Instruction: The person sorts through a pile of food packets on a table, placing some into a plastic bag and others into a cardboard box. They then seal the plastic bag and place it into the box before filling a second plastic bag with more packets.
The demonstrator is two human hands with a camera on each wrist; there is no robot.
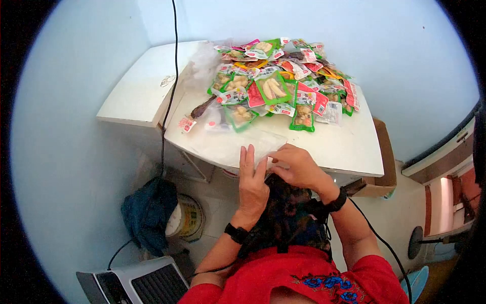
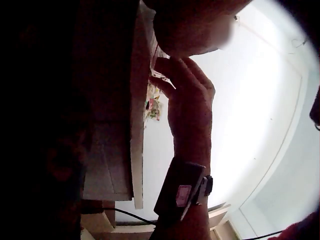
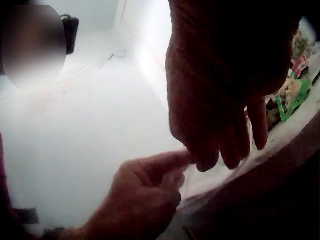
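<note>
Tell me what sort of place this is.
Probably a small food-packing or sorting area, at home or in a workshop: many food packets are heaped on a white table, with a cardboard box beside it.

A thin, clear plastic film (image 1: 230, 145) is spread loose and wrinkled along the near edge of a white tabletop (image 1: 352, 147), part of it gathered at the fingertips of the left hand (image 1: 252, 190) and the right hand (image 1: 304, 169). Just beyond it, small sealed food packets with clear windows and green, red, yellow and white printing (image 1: 273, 88) are heaped in an overlapping pile. Pale, finger-shaped pieces are shown in a green-edged packet (image 1: 273, 89) laid on top; a dark, elongated packet (image 1: 202, 107) is seen slanted at the left.
</note>
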